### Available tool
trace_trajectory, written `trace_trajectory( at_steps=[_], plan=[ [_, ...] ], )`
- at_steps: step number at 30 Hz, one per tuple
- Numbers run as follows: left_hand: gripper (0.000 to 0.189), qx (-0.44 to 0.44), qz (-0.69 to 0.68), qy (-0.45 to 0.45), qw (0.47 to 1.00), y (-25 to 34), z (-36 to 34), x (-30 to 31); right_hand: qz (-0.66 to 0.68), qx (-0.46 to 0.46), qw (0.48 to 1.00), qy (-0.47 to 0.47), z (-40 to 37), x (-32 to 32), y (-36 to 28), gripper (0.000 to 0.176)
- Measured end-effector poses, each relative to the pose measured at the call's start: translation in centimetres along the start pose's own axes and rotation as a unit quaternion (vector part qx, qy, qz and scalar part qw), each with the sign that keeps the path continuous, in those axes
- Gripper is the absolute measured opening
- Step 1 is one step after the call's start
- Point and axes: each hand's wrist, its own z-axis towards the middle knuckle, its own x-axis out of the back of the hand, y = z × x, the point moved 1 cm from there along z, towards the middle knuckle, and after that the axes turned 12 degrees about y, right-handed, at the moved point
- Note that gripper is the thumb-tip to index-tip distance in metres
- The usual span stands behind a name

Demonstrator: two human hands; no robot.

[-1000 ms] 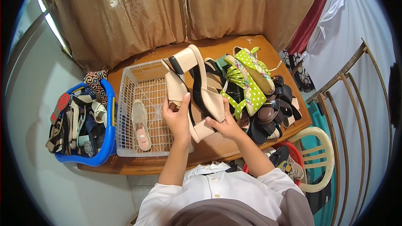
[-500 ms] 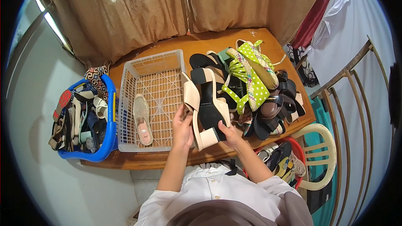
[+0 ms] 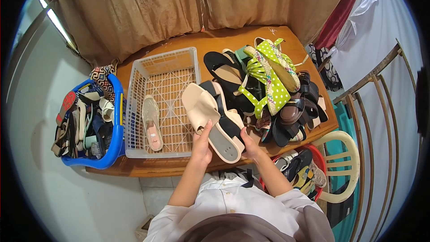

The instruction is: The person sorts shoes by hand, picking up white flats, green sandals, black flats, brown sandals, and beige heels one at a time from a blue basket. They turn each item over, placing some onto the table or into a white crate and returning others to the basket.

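Note:
A beige sandal (image 3: 201,111) with a wide strap and grey heel pad is in my left hand (image 3: 202,147), whose fingers wrap its side. My right hand (image 3: 251,146) grips the matching beige sandal (image 3: 236,117), which is turned so its black sole shows, partly hidden behind the first one. Both are held over the table's front edge, between the white crate (image 3: 162,54) and a shoe pile. In the crate lies one pale flat shoe (image 3: 152,125). Green polka-dot wedges (image 3: 277,94), a black sandal (image 3: 219,65) and brown sandals (image 3: 293,113) make up part of the pile.
A blue basket (image 3: 118,127) full of shoes stands left of the crate. Below the wooden table's (image 3: 242,35) right front edge are a red basket (image 3: 319,159) of shoes and a cream plastic chair (image 3: 354,161). A wooden rack (image 3: 371,78) stands at far right.
The left sandal has been turned from its side to show its top and insole, with its toe pointing up and left. The other sandal now sits partly behind it.

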Motion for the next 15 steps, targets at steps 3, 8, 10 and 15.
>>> trace_trajectory(
  at_steps=[3, 8, 10, 15],
  plan=[
    [0.049, -0.09, 0.049, 0.007, 0.995, -1.0, -1.2, -1.6, -0.019, -0.076, 0.997, -0.015, 0.6, 2.0, 0.8, 0.078],
    [0.057, -0.159, 0.157, 0.097, 0.97, -3.8, -1.7, -1.9, 0.009, -0.057, 0.998, -0.034, 1.0, 4.7, 3.7, 0.077],
    [0.056, -0.164, 0.129, 0.109, 0.972, -4.8, -1.8, -2.3, 0.034, -0.057, 0.997, -0.038, 0.9, 5.1, 4.3, 0.078],
    [0.051, -0.081, 0.141, 0.01, 0.987, -6.4, 0.2, -1.1, 0.053, -0.063, 0.997, -0.008, 0.9, 6.9, 4.8, 0.074]
  ],
)
